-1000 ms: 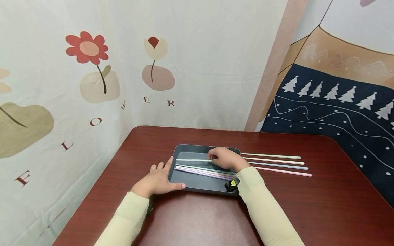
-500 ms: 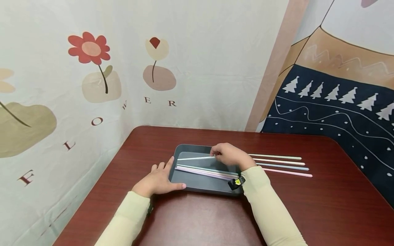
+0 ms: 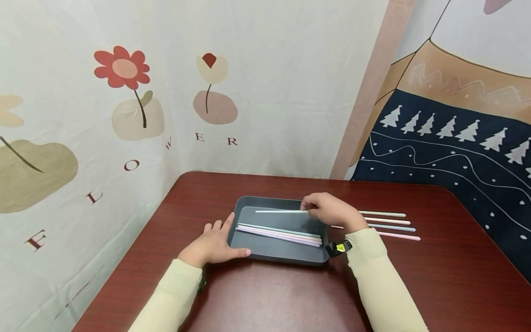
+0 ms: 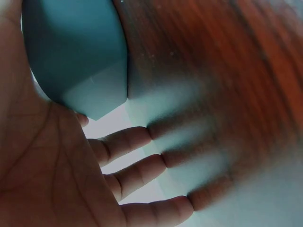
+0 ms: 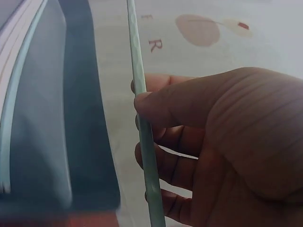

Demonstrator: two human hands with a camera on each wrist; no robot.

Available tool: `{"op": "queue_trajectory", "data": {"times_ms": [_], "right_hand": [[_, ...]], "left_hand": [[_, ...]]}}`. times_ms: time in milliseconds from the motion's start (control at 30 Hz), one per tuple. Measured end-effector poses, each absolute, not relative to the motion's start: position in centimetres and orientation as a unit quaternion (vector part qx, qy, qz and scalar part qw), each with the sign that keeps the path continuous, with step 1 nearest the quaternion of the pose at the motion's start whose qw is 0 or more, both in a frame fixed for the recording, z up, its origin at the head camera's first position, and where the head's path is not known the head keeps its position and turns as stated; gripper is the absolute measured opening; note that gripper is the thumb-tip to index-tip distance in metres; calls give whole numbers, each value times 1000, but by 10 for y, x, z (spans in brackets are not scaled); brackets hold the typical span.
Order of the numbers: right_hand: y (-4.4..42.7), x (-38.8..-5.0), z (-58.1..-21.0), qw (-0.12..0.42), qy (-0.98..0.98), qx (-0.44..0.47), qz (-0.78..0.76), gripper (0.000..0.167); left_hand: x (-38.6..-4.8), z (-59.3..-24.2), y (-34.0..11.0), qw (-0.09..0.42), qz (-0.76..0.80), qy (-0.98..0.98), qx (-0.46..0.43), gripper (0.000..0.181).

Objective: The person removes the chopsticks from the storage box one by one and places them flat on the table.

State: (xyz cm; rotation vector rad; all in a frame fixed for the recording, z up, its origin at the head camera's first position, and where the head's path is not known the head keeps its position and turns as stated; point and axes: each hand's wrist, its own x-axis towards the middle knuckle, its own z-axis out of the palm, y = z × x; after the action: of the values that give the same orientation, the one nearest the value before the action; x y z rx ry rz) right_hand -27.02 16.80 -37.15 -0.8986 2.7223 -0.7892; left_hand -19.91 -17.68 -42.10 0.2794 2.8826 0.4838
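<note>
My right hand pinches a pale green chopstick between thumb and fingers, above the right part of a dark grey tray. The right wrist view shows that chopstick close up, lying along the fingers. Inside the tray a bundle of pastel chopsticks lies side by side, slanting slightly. At the tray's left end my left hand rests against the rim, fingers and thumb spread. In the left wrist view the tray's corner sits against the palm side of that hand.
To the right of the tray, several chopsticks lie spaced apart on the red-brown table: green, cream, blue and pink. My right forearm partly hides them. Printed cloths hang behind the table.
My right hand has moved right across the tray, carrying the chopstick, whose thin end has slid away from the tray's left end. The left hand has stayed at the rim.
</note>
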Motion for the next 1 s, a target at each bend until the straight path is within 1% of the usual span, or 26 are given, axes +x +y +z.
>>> {"op": "queue_trajectory", "data": {"times_ms": [267,467,767,1000], "right_hand": [[212,-259,-373,71,922,-280,-256,17],[245,-253,-378,65,933,-252,-250,19],[287,-243,-387,54,942,-236,-234,20],[315,-230,-392,62,950,-209,-223,17]], "left_hand": [[-200,-422,-177,103,163,977,94,131],[-199,-421,-177,107,163,976,94,132],[-201,-422,-177,106,169,975,93,132],[-200,-423,-177,107,173,975,92,131]]}}
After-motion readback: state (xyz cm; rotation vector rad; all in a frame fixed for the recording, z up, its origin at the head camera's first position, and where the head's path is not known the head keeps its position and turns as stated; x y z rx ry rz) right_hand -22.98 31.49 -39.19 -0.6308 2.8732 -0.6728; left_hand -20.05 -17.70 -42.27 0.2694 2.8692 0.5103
